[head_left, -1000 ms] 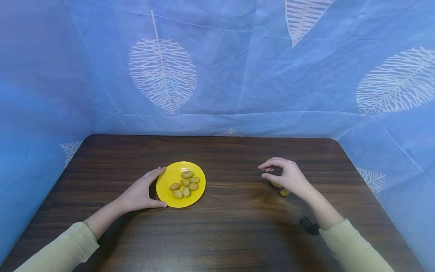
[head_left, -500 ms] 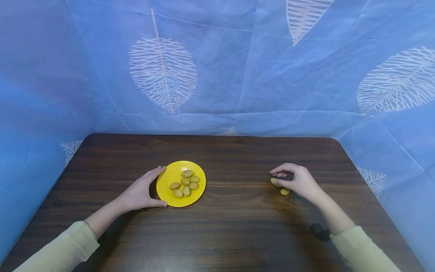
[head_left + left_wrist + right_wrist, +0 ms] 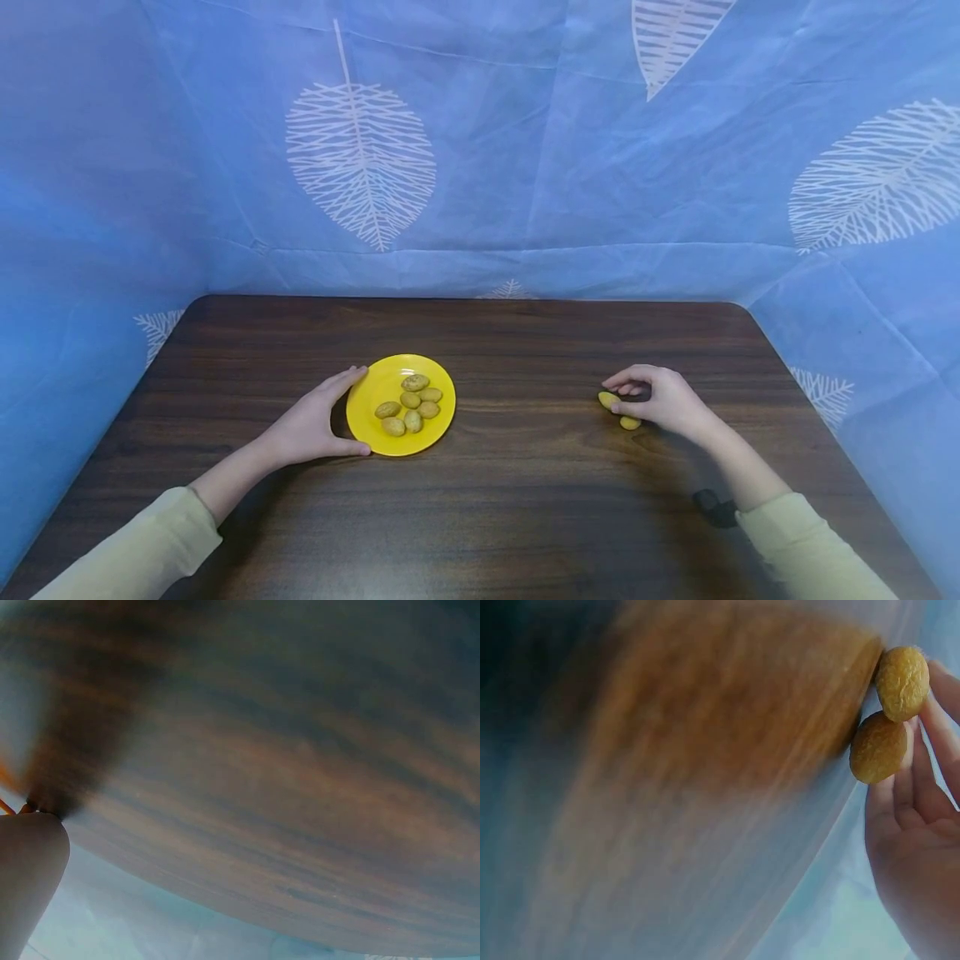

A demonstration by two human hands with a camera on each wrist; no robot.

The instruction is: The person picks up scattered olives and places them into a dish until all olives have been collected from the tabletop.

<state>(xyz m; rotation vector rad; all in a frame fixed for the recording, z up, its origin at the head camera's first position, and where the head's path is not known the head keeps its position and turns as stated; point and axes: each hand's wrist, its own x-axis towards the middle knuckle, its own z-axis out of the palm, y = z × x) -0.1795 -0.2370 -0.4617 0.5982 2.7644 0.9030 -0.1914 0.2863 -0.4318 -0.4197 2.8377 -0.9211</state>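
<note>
A round yellow plate point(image 3: 442, 427) lies left of the table's middle, bearing several oval, yellow-brown nuts point(image 3: 410, 400) that resemble walnuts. My left hand point(image 3: 307, 427) holds its left rim, fingers at the far side and thumb at the near side. In the left wrist view only one digit point(image 3: 30, 877) shows, beside a sliver of orange-yellow. On the right, my right hand point(image 3: 667, 404) pinches a wrinkled oval nut point(image 3: 902, 682) between thumb and fingers, low at the table. A second oval nut point(image 3: 630, 423) sits right against it, just under the hand.
The dark wood table point(image 3: 510, 508) reaches back to a blue leaf-patterned cloth point(image 3: 487, 167), which also hangs at both sides. A small black object point(image 3: 714, 507) shows beside the right forearm.
My right hand has moved slightly right and down, and its thumb and fingers have closed on one oval nut. The left hand and the plate stay put.
</note>
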